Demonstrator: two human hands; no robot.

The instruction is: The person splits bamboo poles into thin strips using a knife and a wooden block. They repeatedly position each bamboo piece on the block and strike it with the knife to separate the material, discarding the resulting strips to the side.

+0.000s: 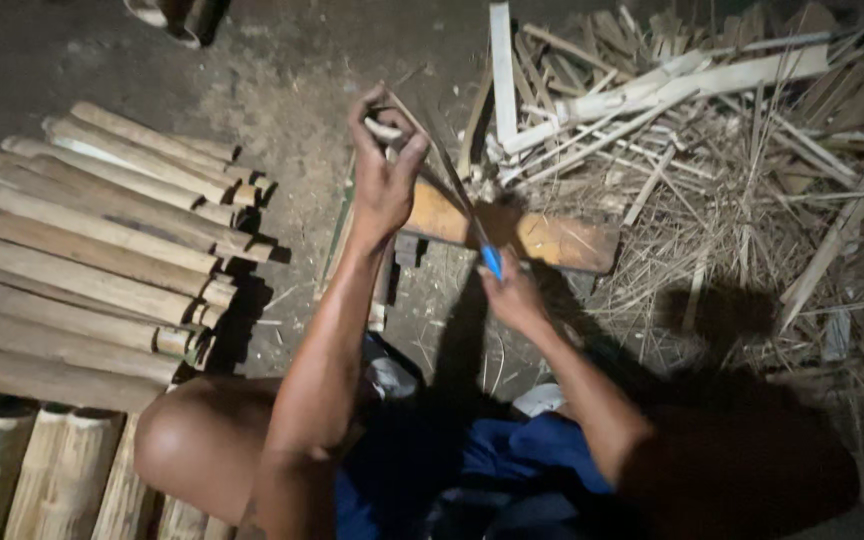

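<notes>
L hand (384, 165) raised, arm extended fwd, fingers pinched shut round top of thin bamboo strip (392, 128). R hand (512, 295) lower, fist closed on blue-handled knife (472, 225), blade angled up twd strip. Both over wood block (552, 238) on ground; split bamboo stack (92, 250) to left.

Single view — head camera is looking steeply down from above the seated person, close in over the knee (197, 440) and forearms. It is facing forward across the dirt floor (282, 90): bamboo stack (92, 250) lying at frame left, scrap pile (742, 170) at upper right — no second view overlapping.
</notes>
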